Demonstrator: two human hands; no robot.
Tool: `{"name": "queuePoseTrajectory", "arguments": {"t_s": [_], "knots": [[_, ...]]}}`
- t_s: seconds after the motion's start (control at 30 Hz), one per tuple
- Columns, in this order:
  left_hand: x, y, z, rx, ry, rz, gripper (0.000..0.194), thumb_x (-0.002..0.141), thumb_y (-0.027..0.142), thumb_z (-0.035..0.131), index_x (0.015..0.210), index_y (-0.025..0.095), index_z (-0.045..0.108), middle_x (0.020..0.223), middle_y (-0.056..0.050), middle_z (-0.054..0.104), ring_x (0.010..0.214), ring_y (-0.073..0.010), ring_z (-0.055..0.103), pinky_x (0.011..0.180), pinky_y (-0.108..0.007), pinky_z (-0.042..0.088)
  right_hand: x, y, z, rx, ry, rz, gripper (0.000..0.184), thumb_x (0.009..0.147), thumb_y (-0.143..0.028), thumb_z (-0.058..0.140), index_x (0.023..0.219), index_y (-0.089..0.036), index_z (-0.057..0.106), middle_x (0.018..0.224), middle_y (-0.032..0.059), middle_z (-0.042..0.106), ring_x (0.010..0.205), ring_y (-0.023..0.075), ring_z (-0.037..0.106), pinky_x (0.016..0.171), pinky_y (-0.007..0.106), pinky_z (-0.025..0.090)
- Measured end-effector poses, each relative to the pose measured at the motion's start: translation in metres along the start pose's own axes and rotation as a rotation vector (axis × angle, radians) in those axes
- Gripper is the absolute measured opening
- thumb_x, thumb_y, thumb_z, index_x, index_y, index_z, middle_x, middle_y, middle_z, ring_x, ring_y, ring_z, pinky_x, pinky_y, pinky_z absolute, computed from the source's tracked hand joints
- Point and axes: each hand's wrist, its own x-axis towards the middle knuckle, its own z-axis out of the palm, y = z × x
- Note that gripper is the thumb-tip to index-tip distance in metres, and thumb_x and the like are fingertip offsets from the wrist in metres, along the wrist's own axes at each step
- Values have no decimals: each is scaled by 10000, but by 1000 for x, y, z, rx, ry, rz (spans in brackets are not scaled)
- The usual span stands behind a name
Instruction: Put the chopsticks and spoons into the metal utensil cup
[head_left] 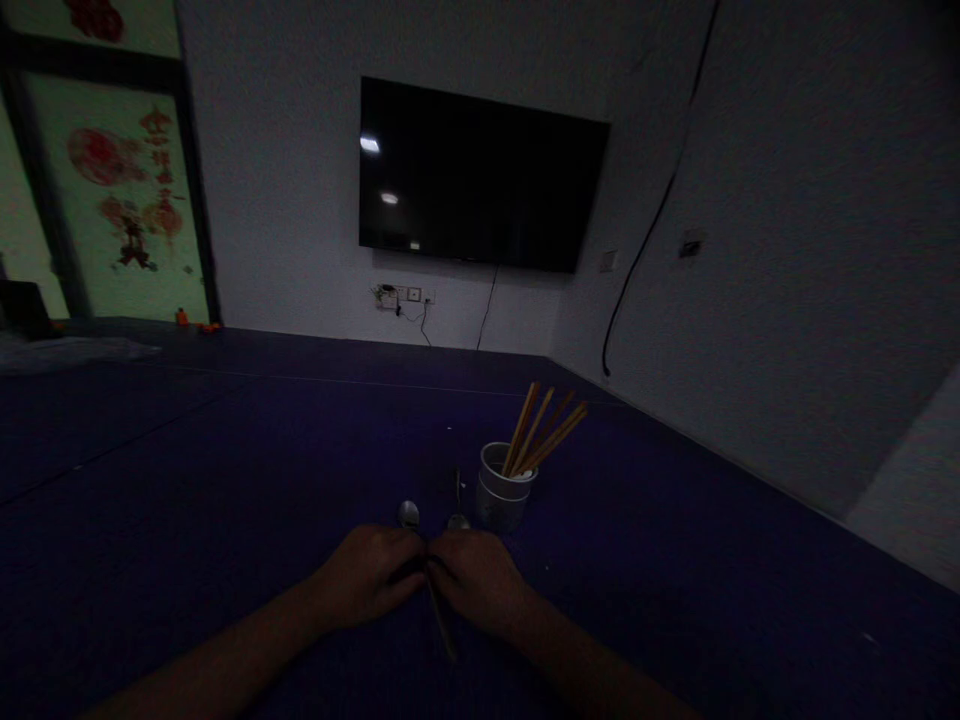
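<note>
In the head view, my left hand (375,572) and my right hand (474,578) meet in front of me just above the dark blue surface, both with curled fingers. A thin dark cord (409,569) curves between them and seems pinched in both; the fingertips are mostly hidden. Under the hands lies a metal spoon (407,514), bowl pointing away, its handle coming out towards me between my wrists. A second spoon (458,521) lies just beyond my right hand, bowl nearest it and handle pointing away. Right of that stands a grey metal cup (504,500) holding several wooden chopsticks (541,432).
The dark blue surface (300,450) reaches back to the walls. A television (480,180) hangs on the far wall, above sockets with cables. A black cable (645,250) hangs down the right wall. Clear plastic sheeting (75,352) and small orange things (206,327) lie far left.
</note>
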Motion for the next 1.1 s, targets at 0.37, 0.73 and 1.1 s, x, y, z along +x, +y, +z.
{"name": "queuePoseTrajectory", "arguments": {"t_s": [0.37, 0.73, 1.1], "knots": [[0, 0, -1, 0, 9, -2, 105, 840, 285, 488, 890, 209, 541, 833, -14, 662, 733, -149, 622, 617, -227, 438, -1, 0, 0, 2, 35, -16, 191, 882, -219, 424, 893, -189, 612, 898, 31, 668, 836, 163, 616, 677, 242, 390], [0, 1, -2, 0, -13, -3, 98, 841, 284, 498, 891, 211, 541, 839, -10, 663, 741, -154, 629, 630, -238, 447, -1, -1, -2, 11, 11, -12, 192, 879, -202, 425, 896, -184, 615, 918, 43, 667, 846, 159, 607, 689, 244, 383], [1, 1, -2, 0, -31, -17, 103, 843, 289, 487, 880, 213, 546, 848, -15, 665, 745, -149, 626, 623, -229, 443, 0, 2, 3, 1, 24, -14, 195, 874, -215, 425, 893, -189, 618, 900, 38, 666, 844, 159, 606, 692, 238, 382]]}}
